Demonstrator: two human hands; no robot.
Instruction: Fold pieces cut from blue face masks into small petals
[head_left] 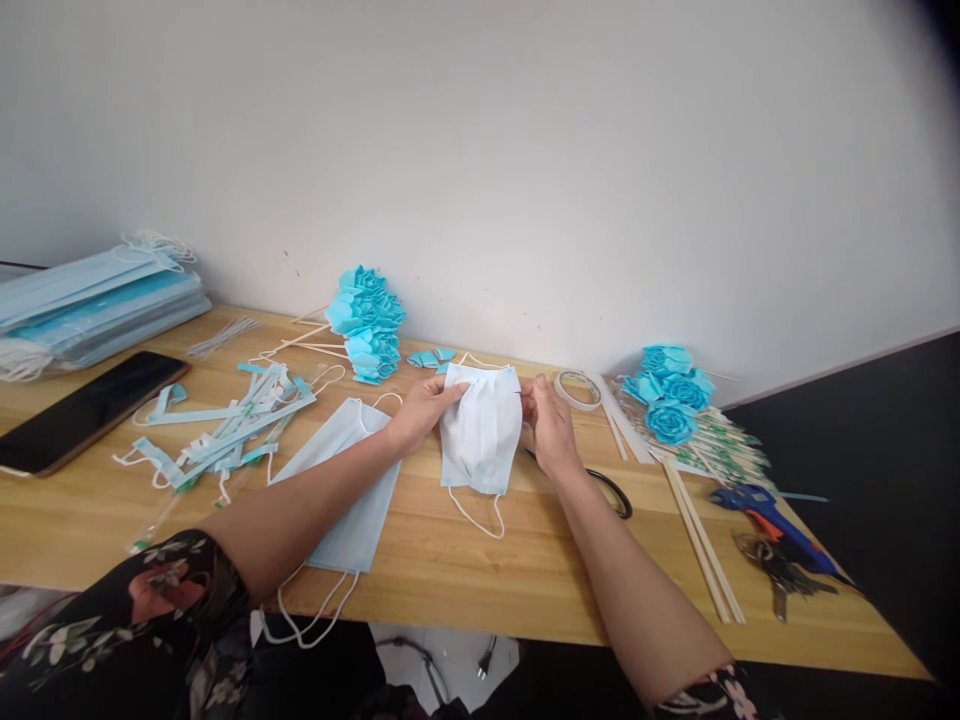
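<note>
A pale blue-white disposable face mask (481, 430) hangs upright above the table, its white ear loops at top and bottom. My left hand (424, 410) pinches its upper left edge, thumb across the front. My right hand (551, 425) is closed at the upper right edge, where a small dark line, perhaps a notch, shows. Its fingertips are partly hidden. Behind my right wrist lies a black-handled tool, probably scissors (616, 495), mostly covered. Under my left forearm, more face masks (360, 510) lie flat with loops over the table's front edge.
Blue fabric flowers (367, 325) on sticks stand against the wall, with more blue flowers (670, 395) at right. Cut mask strips (240, 420), a phone (90, 410) and a mask stack (105, 300) lie left. A tape roll (577, 390), wooden sticks (701, 540) and a glue gun (780, 525) lie right.
</note>
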